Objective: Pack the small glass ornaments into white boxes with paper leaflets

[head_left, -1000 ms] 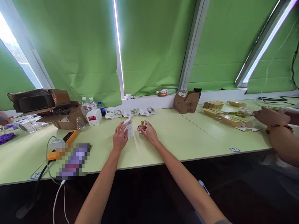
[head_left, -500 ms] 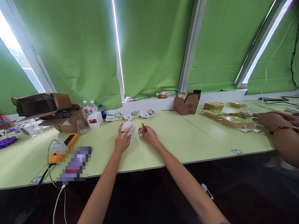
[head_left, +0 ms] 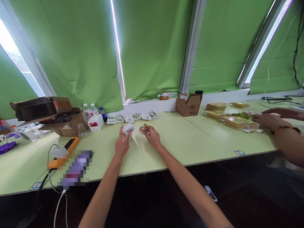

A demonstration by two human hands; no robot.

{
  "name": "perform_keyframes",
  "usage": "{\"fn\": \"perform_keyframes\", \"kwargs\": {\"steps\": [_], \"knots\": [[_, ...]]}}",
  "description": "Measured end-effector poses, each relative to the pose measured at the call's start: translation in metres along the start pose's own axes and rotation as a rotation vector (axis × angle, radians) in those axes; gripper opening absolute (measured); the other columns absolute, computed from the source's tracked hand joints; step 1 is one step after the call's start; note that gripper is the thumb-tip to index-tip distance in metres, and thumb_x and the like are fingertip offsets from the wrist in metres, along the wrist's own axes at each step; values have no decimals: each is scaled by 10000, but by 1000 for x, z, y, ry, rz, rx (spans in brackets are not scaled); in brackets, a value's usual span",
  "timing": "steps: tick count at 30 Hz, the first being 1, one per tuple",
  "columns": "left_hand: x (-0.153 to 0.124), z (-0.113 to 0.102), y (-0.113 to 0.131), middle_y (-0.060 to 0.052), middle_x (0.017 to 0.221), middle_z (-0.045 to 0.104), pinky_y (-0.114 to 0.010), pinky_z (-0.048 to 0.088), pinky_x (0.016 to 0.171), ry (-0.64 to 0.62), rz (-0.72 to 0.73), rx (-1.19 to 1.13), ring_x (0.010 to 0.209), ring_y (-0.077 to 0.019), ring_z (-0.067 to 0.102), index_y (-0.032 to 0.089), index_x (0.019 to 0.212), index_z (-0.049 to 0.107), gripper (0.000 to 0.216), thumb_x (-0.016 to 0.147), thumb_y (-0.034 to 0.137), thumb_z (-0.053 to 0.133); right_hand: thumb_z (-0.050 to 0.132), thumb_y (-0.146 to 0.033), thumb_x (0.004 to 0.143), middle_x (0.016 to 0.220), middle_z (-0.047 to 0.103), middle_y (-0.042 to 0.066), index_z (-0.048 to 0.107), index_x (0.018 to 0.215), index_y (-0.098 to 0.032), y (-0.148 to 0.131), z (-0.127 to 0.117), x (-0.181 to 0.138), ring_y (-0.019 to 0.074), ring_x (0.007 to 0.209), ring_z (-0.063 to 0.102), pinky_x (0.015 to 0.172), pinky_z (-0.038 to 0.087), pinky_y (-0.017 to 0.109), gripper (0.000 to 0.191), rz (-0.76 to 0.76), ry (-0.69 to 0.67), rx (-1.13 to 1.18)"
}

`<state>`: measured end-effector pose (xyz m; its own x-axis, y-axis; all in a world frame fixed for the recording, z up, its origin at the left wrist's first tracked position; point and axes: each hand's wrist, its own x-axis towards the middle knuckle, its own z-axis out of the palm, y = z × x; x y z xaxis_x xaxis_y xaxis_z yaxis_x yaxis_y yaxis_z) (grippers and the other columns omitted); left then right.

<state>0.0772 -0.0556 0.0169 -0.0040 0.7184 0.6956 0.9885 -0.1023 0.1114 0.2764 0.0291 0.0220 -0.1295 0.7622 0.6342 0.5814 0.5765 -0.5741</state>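
Note:
My left hand holds a small white box by its near edge, tipped up above the pale green table. My right hand is closed round a small round glass bottle with a gold cap, which sits just right of the box. The two hands are close together at the middle of the table.
Open cardboard boxes and water bottles stand at the back left, with small white boxes and round bottles along the sill. A brown carton sits further right. Another person's hands work among tan boxes. An orange device with cables lies left.
My left hand has lifted and tilted the white box, which now shows its narrower side. My right hand stays on the bottle. The other person's hands have shifted.

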Motion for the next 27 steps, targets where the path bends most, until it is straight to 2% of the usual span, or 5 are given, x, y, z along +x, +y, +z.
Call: {"fn": "perform_keyframes", "kwargs": {"steps": [5, 11, 20, 27], "knots": [[0, 3, 1, -31, 1586, 158, -349, 587, 679, -4, 116, 65, 1171, -286, 554, 328, 1210, 606, 524, 825, 21, 425, 527, -434, 901, 1119, 661, 78, 558, 1166, -213, -9, -4, -3, 198, 834, 659, 663, 476, 282, 347, -63, 46, 33], [-1, 5, 3, -10, 1590, 143, -371, 588, 726, -5, 175, 83, 1197, -288, 528, 322, 1205, 602, 567, 787, -15, 420, 496, -486, 913, 1082, 661, 75, 557, 1181, -217, -13, -6, -7, 140, 602, 584, 621, 464, 270, 384, -119, 80, 6], [0, 8, 3, -6, 1584, 171, -359, 590, 703, -35, 201, 114, 1200, -287, 516, 325, 1232, 594, 596, 776, -26, 437, 493, -493, 913, 1047, 657, 91, 577, 1143, -202, -20, -8, -12, 146, 636, 594, 599, 465, 258, 380, -169, 53, 41], [0, 6, 6, -5, 1574, 205, -365, 592, 749, -42, 234, 81, 1198, -272, 514, 321, 1218, 619, 550, 803, -4, 457, 509, -498, 899, 1044, 658, 84, 573, 1136, -220, -25, -4, -17, 127, 534, 529, 605, 480, 277, 371, -213, -12, 72]]}}
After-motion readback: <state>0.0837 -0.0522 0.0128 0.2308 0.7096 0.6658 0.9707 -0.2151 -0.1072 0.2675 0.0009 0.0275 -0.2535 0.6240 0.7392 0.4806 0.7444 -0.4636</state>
